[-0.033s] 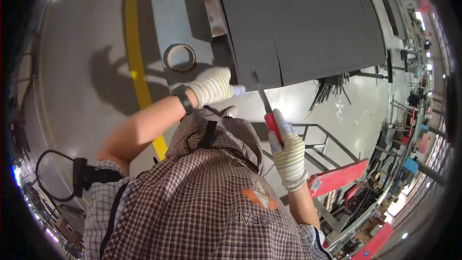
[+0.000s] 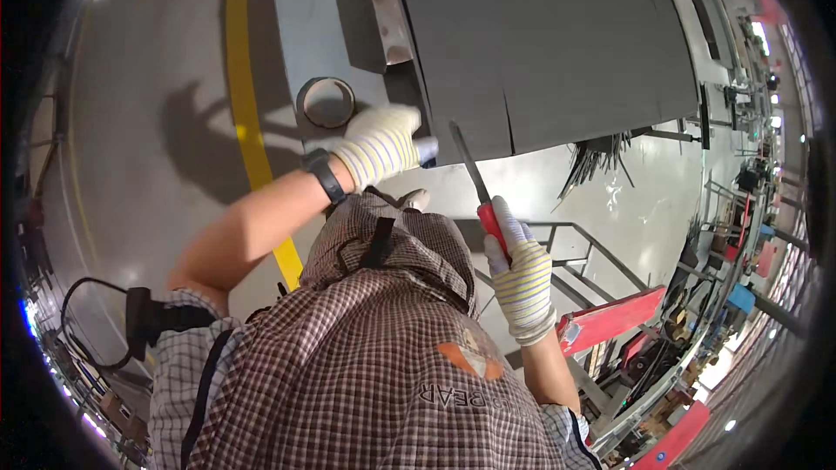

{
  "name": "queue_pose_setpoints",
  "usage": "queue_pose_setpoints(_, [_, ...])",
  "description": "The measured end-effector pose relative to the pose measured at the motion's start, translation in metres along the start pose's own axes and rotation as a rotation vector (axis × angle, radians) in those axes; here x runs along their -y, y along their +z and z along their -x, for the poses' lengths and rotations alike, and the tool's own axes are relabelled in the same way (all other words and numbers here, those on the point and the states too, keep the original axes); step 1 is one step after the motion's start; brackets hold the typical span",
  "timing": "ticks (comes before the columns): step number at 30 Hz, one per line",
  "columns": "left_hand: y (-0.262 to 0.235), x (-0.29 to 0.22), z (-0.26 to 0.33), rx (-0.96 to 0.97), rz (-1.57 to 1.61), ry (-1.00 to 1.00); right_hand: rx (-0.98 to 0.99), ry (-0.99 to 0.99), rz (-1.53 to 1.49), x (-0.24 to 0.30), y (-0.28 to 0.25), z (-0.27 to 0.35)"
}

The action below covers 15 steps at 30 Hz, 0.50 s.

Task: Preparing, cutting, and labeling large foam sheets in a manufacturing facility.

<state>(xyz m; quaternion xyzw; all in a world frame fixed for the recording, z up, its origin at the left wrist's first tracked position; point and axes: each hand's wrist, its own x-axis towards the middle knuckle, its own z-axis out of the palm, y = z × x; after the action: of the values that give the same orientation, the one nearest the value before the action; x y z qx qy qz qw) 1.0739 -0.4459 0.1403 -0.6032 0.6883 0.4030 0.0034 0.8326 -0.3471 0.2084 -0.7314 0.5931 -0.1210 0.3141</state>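
Left hand (image 2: 379, 150) has edged leftward, apparently half-curled though blurred.

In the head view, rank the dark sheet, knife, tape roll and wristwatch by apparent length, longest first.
1. Dark sheet
2. Knife
3. Tape roll and wristwatch: too alike to rank.

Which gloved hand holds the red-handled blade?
The right hand grips the red-handled blade; the left hand, on the arm wearing the black wristwatch, does not.
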Motion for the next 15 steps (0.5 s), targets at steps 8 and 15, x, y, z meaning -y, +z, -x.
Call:
queue_pose_setpoints(8, [-0.042, 0.026, -0.075, -0.333, -0.758, 0.379, 0.107, 0.103, 0.156, 0.023, 0.018, -0.010])
queue_pose_setpoints(15, [-0.055, 0.010, -0.074, -0.169, -0.732, 0.392, 0.042, 0.035, 0.264, 0.053, 0.017, -0.010])
